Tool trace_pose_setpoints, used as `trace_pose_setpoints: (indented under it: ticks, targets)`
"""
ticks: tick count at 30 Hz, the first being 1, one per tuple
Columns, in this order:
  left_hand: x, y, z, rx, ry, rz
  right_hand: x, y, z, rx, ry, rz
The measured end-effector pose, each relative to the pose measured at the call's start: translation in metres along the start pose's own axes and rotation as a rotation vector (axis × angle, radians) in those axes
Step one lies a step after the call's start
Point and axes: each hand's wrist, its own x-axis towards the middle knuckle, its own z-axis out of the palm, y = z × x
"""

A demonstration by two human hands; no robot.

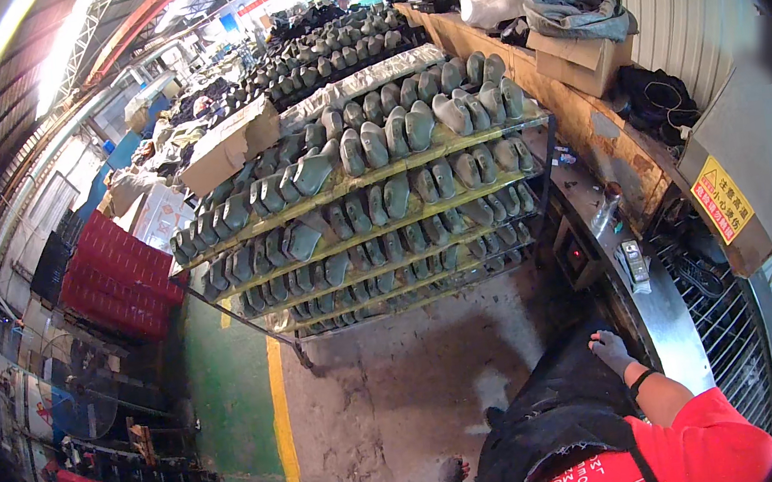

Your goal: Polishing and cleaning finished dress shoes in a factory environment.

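Note:
My right hand (611, 350), in a grey glove with bare fingertips, is beside the dark apron (553, 402) over my front, near the metal edge (668, 329) of a conveyor machine. Its fingers look slightly bent and apart, with nothing seen in them. Low in the view, my left hand (450, 472) wears a similar glove and hangs over the concrete floor. It appears loosely open, with no object visible in it. Ahead stands a tiered rack (357, 188), its yellowish shelves lined with rows of grey-green shoe lasts (374, 145).
A handheld device (634, 264) and a clear bottle (606, 204) lie on the machine's ledge. Wire mesh (721, 337) runs along the right. A cardboard box (230, 146) sits on the rack's top left. Red panels (117, 279) and a fan (82, 395) stand left, past the yellow floor line (283, 421).

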Motion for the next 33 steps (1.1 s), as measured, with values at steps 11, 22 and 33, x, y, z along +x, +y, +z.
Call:
trace_pose_setpoints:
  ticks: [11, 22, 33]
  targets:
    - [0.001, 0.002, 0.004, 0.146, 0.035, 0.033, 0.001, 0.004, -0.002, -0.04, 0.018, 0.006]
    - [-0.005, 0.0, 0.01, 0.118, -0.042, -0.001, -0.017, 0.02, -0.011, 0.002, 0.038, 0.044]
    - [0.021, 0.014, 0.022, 0.061, -0.192, -0.14, -0.04, 0.037, -0.034, 0.005, 0.019, -0.004]
